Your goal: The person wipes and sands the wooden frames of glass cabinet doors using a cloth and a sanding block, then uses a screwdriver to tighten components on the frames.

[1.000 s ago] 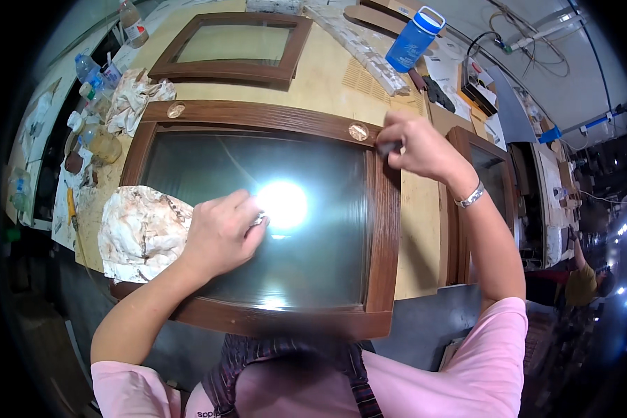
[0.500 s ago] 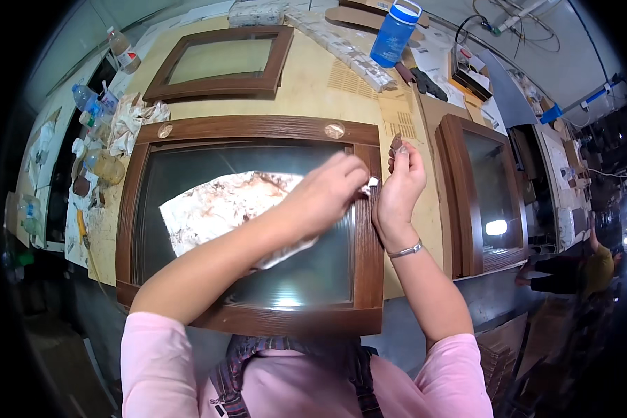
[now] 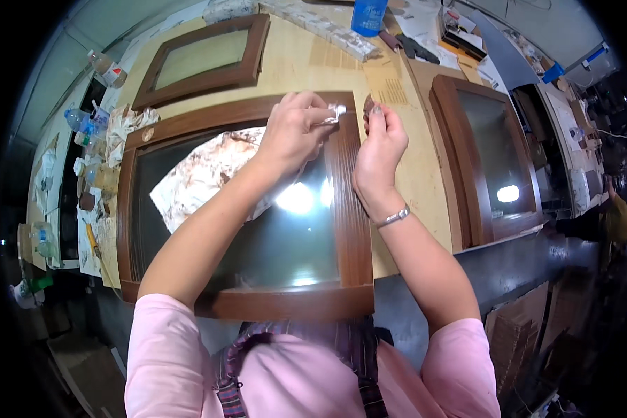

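The left hand's fingers clutch a stained cloth on a brown glass door jutting past the desk's near edge. On the side toward the desk's right edge, the right hand's fingers pinch a small brown piece.

1. Spreads out as a pale wooden tabletop.
2. Carries, near middle, a large brown-framed glass panel.
3. Bears, far left, a smaller brown-framed panel.
4. Holds, at left, a crumpled stained cloth, with a yellowish bottle nearer.
5. Supports, far, a pale speckled bar beside a blue bottle.
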A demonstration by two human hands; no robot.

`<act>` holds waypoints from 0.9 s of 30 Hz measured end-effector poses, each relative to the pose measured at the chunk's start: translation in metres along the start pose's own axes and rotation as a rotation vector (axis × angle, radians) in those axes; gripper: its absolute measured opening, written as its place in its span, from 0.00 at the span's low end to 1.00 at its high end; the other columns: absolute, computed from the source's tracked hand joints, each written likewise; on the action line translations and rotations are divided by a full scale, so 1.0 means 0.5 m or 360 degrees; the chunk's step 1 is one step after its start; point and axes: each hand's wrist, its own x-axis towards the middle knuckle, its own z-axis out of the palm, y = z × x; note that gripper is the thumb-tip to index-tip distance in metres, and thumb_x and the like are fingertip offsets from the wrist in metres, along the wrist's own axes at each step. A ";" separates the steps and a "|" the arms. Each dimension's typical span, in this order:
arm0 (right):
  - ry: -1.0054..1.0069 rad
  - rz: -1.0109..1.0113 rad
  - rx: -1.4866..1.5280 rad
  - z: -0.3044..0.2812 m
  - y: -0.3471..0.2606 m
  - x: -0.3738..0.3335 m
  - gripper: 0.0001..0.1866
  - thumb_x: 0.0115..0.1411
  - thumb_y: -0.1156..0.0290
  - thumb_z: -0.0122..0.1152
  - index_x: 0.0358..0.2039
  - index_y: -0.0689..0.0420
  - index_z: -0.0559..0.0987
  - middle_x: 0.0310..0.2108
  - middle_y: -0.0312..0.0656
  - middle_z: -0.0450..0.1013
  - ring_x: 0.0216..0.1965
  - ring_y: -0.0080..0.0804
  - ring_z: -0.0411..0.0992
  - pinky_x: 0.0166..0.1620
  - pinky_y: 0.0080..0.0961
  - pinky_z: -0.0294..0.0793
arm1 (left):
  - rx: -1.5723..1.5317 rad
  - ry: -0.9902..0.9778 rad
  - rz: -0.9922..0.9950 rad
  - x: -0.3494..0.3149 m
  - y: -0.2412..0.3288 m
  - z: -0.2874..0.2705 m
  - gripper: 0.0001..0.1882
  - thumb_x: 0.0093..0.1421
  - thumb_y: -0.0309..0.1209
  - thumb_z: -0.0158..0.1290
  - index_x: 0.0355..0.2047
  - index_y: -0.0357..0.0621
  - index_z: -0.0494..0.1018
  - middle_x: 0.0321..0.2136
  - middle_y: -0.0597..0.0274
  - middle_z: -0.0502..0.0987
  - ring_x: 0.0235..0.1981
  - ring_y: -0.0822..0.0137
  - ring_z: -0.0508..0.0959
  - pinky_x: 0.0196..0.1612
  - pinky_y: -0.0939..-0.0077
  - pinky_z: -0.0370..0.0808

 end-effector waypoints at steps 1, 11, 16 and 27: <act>0.0032 -0.0011 0.0024 -0.003 -0.002 0.005 0.12 0.70 0.70 0.52 0.42 0.67 0.77 0.35 0.37 0.74 0.36 0.21 0.67 0.42 0.20 0.67 | -0.0003 -0.0039 0.0080 -0.016 0.010 0.008 0.15 0.52 0.25 0.63 0.42 0.40 0.82 0.37 0.58 0.75 0.41 0.57 0.74 0.46 0.65 0.73; -0.0042 -0.0138 -0.0273 0.008 -0.003 0.012 0.12 0.66 0.71 0.54 0.40 0.70 0.77 0.33 0.42 0.76 0.35 0.28 0.70 0.42 0.27 0.71 | -0.0616 -0.0566 0.0140 -0.196 0.194 -0.022 0.14 0.54 0.22 0.61 0.42 0.45 0.82 0.38 0.62 0.77 0.37 0.56 0.76 0.42 0.63 0.74; -0.0055 -0.0162 -0.0284 -0.017 0.000 0.033 0.13 0.66 0.70 0.54 0.40 0.68 0.78 0.33 0.41 0.74 0.36 0.28 0.69 0.43 0.27 0.70 | -0.0538 -0.0935 0.0618 -0.303 0.230 -0.096 0.12 0.49 0.23 0.59 0.36 0.45 0.81 0.38 0.63 0.76 0.37 0.61 0.74 0.40 0.67 0.72; -0.1128 0.0562 0.0382 0.032 -0.161 -0.182 0.21 0.66 0.71 0.56 0.57 0.64 0.69 0.51 0.47 0.72 0.55 0.36 0.72 0.60 0.33 0.71 | 0.0045 0.0486 -0.0189 -0.299 0.175 -0.222 0.34 0.47 0.28 0.68 0.55 0.36 0.70 0.49 0.49 0.75 0.50 0.50 0.74 0.55 0.63 0.70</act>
